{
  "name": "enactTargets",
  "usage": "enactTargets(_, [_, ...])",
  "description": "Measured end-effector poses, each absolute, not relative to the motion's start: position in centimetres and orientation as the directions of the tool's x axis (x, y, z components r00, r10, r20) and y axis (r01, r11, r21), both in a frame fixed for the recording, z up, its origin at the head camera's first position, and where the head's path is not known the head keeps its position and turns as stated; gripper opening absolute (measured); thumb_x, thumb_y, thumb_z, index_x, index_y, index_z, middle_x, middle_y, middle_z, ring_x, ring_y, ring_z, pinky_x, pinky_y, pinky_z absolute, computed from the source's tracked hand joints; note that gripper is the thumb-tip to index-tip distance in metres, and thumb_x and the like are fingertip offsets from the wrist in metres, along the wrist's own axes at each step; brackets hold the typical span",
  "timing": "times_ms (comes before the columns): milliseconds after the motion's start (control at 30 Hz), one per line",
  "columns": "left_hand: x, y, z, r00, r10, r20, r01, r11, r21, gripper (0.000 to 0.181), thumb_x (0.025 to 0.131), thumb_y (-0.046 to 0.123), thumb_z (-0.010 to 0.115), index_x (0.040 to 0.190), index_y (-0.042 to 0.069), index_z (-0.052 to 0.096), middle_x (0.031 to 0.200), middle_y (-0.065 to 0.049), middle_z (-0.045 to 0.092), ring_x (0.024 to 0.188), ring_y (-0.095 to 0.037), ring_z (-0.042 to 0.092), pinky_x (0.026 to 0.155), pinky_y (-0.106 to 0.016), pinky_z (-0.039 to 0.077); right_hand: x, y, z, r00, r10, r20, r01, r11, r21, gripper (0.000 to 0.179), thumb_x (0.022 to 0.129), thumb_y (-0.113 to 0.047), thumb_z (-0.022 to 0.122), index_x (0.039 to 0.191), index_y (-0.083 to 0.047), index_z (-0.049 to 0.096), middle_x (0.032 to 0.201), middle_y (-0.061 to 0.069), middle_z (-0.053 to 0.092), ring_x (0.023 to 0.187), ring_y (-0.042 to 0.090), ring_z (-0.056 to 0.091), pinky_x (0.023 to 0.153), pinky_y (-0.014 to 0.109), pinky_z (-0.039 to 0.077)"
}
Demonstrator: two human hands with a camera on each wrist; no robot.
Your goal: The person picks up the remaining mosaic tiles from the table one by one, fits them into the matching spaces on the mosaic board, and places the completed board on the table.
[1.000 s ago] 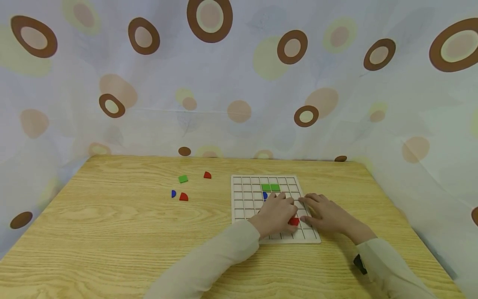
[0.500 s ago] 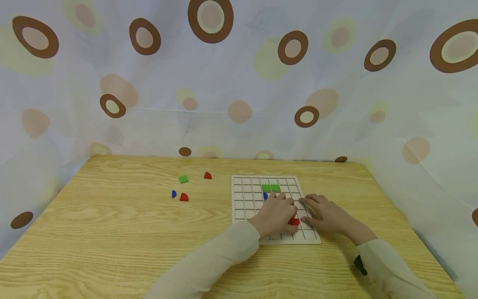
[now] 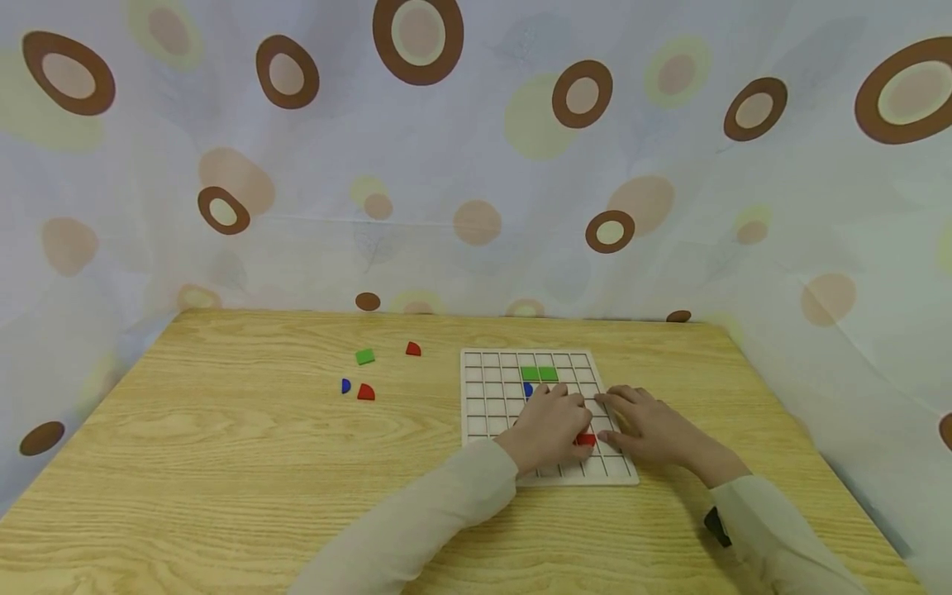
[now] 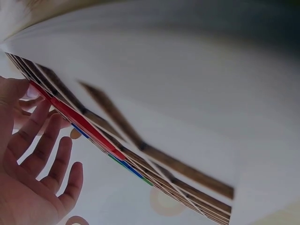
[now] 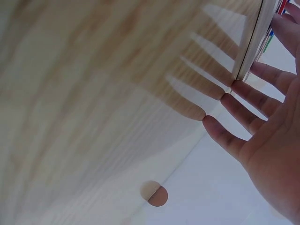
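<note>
My left hand (image 3: 549,426) is over the white gridded board (image 3: 476,405), palm down. Its thumb and index finger pinch a flat red piece (image 3: 587,440), whose outline is partly covered. In the left wrist view, red (image 4: 86,123) shows as a long strip seen edge-on beside the fingertips, the other fingers lying loose. My right hand (image 3: 647,421) rests at the board's right edge, fingers spread; in the right wrist view its fingertips (image 5: 227,96) touch the tabletop and board edge. Two green squares (image 3: 539,373) and a blue half-round (image 3: 528,388) lie on the grid. The left hand hides cells beneath it.
Left of the board, on the wooden table (image 3: 260,463), lie a green square (image 3: 364,356), a blue half-round piece (image 3: 345,386), a red quarter-round (image 3: 366,392) and another red quarter-round (image 3: 413,349). A patterned curtain (image 3: 476,165) surrounds the table's back and sides.
</note>
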State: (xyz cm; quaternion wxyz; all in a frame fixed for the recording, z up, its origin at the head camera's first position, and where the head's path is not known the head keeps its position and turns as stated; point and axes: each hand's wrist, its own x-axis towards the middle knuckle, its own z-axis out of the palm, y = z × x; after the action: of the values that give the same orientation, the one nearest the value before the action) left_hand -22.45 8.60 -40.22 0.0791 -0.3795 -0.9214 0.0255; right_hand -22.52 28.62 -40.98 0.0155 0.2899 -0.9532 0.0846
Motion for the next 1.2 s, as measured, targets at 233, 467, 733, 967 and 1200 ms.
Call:
enactTargets(233, [-22.5, 8.4, -40.3, -0.696, 0.707, 0.125, 0.702, 0.707, -0.085, 0.018, 0.083, 0.048, 0.057, 0.081, 0.031, 0.06, 0.097, 0.013, 0.06, 0.089, -0.011, 0.05, 0.082, -0.032, 0.043, -22.5, 28.5, -40.9, -0.832, -0.549, 0.083, -0.555, 0.817, -0.157, 0.054, 0.088, -0.038, 0.058, 0.131, -0.007, 0.048, 0.128, 0.015, 0.049, 0.115, 0.039, 0.048, 0.086, 0.058, 0.042])
enactTargets(467, [-22.5, 8.4, -40.3, -0.703, 0.7, 0.124, 0.696, 0.714, -0.081, 0.014, 0.082, 0.047, 0.059, 0.085, 0.034, 0.063, 0.098, 0.014, 0.059, 0.091, -0.011, 0.05, 0.083, -0.031, 0.042, -22.4, 28.4, -40.9, -0.837, -0.542, 0.075, -0.547, 0.822, -0.157, 0.053, 0.088, -0.038, 0.057, 0.132, -0.008, 0.047, 0.129, 0.015, 0.048, 0.116, 0.039, 0.047, 0.087, 0.058, 0.041])
enactTargets(733, [-22.5, 8.3, -40.1, -0.7, 0.703, 0.123, 0.7, 0.71, -0.074, 0.015, 0.081, 0.047, 0.059, 0.085, 0.033, 0.064, 0.097, 0.013, 0.06, 0.091, -0.011, 0.05, 0.083, -0.032, 0.043, -22.3, 28.4, -40.7, -0.836, -0.545, 0.068, -0.549, 0.821, -0.157, 0.054, 0.089, -0.039, 0.056, 0.131, -0.008, 0.047, 0.129, 0.015, 0.048, 0.116, 0.039, 0.047, 0.087, 0.057, 0.041])
enactTargets(967, [-22.4, 7.8, -39.7, -0.699, 0.705, 0.118, 0.702, 0.708, -0.07, 0.023, 0.082, 0.052, 0.058, 0.095, 0.034, 0.065, 0.101, 0.014, 0.06, 0.093, -0.01, 0.051, 0.084, -0.032, 0.044, -22.4, 28.4, -40.8, -0.831, -0.551, 0.074, -0.556, 0.817, -0.151, 0.053, 0.088, -0.038, 0.057, 0.13, -0.007, 0.048, 0.127, 0.016, 0.05, 0.114, 0.039, 0.048, 0.087, 0.056, 0.041])
enactTargets(1200, [-22.4, 7.2, -39.2, -0.694, 0.706, 0.143, 0.705, 0.706, -0.063, 0.029, 0.081, 0.056, 0.057, 0.099, 0.034, 0.064, 0.104, 0.014, 0.06, 0.093, -0.01, 0.052, 0.082, -0.029, 0.043, -22.4, 28.5, -40.8, -0.838, -0.542, 0.065, -0.545, 0.823, -0.16, 0.054, 0.088, -0.038, 0.057, 0.132, -0.008, 0.047, 0.129, 0.016, 0.048, 0.116, 0.04, 0.046, 0.088, 0.058, 0.04])
